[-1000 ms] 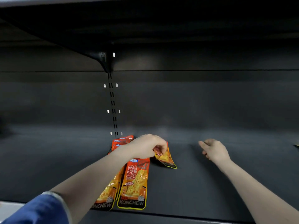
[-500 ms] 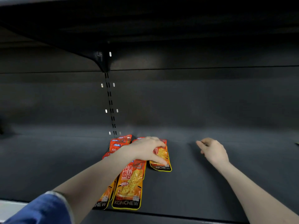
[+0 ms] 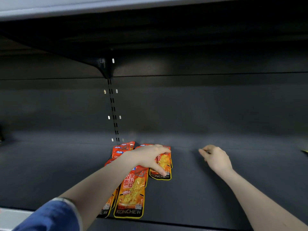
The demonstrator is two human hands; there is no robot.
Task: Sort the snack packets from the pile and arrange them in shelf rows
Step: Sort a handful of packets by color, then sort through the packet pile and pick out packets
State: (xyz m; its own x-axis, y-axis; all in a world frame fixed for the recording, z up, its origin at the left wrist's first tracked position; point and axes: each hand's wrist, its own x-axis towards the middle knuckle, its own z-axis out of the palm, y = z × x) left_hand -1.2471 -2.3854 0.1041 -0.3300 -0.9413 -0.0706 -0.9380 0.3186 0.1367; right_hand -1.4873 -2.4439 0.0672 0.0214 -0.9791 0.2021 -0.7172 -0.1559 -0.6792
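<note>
Several orange-red KONCHEW snack packets lie flat on the dark shelf [image 3: 200, 194]. One long packet [image 3: 131, 194] reaches the front edge, another [image 3: 106, 209] peeks out beside my left forearm, and more [image 3: 123, 148] lie toward the back. My left hand [image 3: 148, 157] lies over the rightmost packet [image 3: 162, 165]. Its fingers curl over that packet's far edge and its thumb lies on the near part. My right hand [image 3: 215, 157] hovers to the right, fingers loosely curled, holding nothing.
The upper shelf [image 3: 150, 7] overhangs close above, held by a black bracket [image 3: 105, 64] on a slotted upright [image 3: 113, 110]. A yellow packet corner [image 3: 305, 151] shows at the far right edge. Bare shelf surface stretches left and right of the packets.
My left hand brought the tilted packet down and laid it flat beside the others, square to the row. My right hand barely moved.
</note>
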